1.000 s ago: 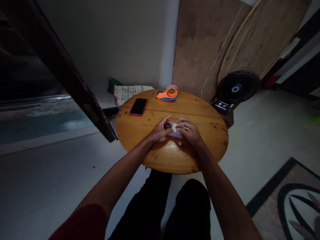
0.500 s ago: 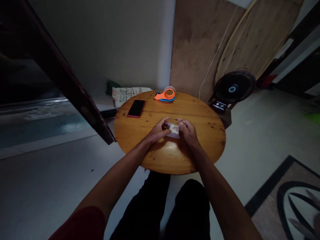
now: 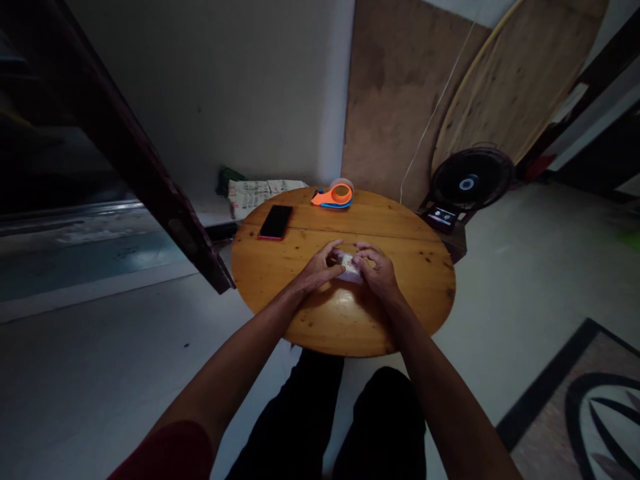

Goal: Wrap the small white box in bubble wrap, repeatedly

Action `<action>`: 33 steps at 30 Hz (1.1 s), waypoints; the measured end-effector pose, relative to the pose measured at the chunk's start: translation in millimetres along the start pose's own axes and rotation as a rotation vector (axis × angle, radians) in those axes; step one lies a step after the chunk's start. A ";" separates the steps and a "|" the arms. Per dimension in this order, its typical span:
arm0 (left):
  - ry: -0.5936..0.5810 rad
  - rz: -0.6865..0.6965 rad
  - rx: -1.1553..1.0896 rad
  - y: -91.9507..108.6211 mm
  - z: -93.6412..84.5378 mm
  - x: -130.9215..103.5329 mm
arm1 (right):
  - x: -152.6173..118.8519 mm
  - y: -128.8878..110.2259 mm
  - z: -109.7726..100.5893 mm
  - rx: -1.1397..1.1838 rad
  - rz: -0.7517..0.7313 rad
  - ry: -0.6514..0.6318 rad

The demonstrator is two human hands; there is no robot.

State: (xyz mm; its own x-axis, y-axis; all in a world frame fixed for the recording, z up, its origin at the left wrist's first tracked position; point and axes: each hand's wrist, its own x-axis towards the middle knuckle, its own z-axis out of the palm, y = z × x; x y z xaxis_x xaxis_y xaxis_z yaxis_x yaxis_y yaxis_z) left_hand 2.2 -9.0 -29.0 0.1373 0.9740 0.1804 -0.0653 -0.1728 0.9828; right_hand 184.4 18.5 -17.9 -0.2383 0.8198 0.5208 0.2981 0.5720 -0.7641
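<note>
A small whitish box-shaped packet (image 3: 352,271) is between my two hands over the round wooden table; its print is too blurred to read. My left hand (image 3: 323,265) grips its left side, thumb on the near edge and fingers curled beyond it. My right hand (image 3: 379,270) holds the right side, with its thumb and fingertips at the top right corner. Part of the packet is hidden behind the fingers. Whether its underside touches the tabletop, I cannot tell.
On the wooden table (image 3: 345,337), a dark phone (image 3: 276,222) with a red edge lies back left. An orange and blue tape dispenser (image 3: 335,196) stands at the far edge. A round black fan (image 3: 470,181) is beyond the right side, and a dark door frame (image 3: 150,167) is left.
My right hand's fingers have shifted and spread over the packet's top right corner. The left hand keeps its hold. The whole view has shifted slightly.
</note>
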 end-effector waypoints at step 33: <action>-0.146 0.020 -0.005 14.5 4.9 -10.4 | -3.5 -11.6 -1.2 0.110 0.245 0.239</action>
State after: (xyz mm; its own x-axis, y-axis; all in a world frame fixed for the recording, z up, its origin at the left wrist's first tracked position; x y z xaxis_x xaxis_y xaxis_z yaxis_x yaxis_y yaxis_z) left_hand 4.6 -22.4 -16.4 0.2780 0.9386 0.2043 -0.0746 -0.1910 0.9788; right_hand 182.8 9.0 -10.4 0.0551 0.9226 0.3817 0.2155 0.3623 -0.9068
